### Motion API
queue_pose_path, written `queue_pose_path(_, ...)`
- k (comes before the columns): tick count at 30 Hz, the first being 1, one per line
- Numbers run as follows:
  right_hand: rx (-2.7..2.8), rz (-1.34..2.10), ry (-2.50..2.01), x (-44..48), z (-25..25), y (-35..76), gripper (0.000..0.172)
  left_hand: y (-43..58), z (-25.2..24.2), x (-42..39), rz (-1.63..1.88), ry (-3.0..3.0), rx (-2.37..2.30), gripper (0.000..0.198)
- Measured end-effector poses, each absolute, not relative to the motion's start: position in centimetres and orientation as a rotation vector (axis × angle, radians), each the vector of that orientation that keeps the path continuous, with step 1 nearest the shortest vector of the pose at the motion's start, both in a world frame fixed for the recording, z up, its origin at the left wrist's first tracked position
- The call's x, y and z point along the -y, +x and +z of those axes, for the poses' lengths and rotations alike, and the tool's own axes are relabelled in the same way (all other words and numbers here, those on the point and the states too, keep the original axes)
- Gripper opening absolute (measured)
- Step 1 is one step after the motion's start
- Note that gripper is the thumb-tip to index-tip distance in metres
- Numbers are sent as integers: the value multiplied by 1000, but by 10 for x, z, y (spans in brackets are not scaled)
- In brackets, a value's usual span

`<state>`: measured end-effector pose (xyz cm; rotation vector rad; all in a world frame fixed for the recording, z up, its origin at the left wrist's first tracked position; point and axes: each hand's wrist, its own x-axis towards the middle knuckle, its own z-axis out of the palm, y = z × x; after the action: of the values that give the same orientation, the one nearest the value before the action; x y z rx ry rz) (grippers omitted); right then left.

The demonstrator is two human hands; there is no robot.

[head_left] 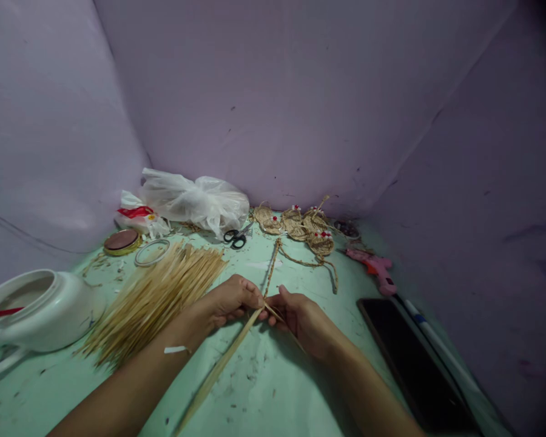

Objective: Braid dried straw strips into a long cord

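Observation:
Between my hands runs a thin twisted straw cord (271,270), its finished length stretching away from me across the table. My left hand (237,298) pinches the cord's near end, where loose strands split apart. A wide flat straw strand (222,364) trails from there toward the bottom edge. My right hand (303,315) is closed on a narrower strand (273,312) beside the same spot, its thumb raised. Left of my hands lies a thick bundle of dry straw strips (159,297). Past the cord's far end sit several woven straw pieces with red and white beads (321,241).
Black-handled scissors (236,238) lie before a white plastic bag (195,200). On the left are a white teapot (68,309), a round tin (122,241) and a ring (152,252). A pink glue gun (375,269) and a dark phone-like slab (409,358) lie right. Purple walls enclose the table.

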<state>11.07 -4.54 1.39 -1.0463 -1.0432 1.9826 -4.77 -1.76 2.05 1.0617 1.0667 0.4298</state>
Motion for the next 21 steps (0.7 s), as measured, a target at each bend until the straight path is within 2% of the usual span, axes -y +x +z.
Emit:
queue_pose_path(2, 945, 2112, -957, 45, 18, 115, 22, -49, 20, 17, 422, 1043, -1074, 13)
queue_pose_path(6, 1040, 2174, -906, 45, 20, 123, 23, -49, 21, 16, 409, 1045, -1089, 15)
queue_pose_path(9, 1115, 2106, -970, 46, 19, 122, 17, -48, 22, 17, 402, 1064, -1089, 13)
queue_pose_path(12, 1159, 1982, -1104, 47, 15, 115, 29, -46, 21, 19, 422, 1106, -1104, 9)
queue_pose_path(15, 1216, 1761, -1290, 47, 8, 107, 34, -41, 20, 22, 473, 1164, -1167, 6)
queue_pose_path(21, 1231, 1592, -1449, 46, -1, 103, 24, -40, 28, 25, 402, 1533, -1252, 14)
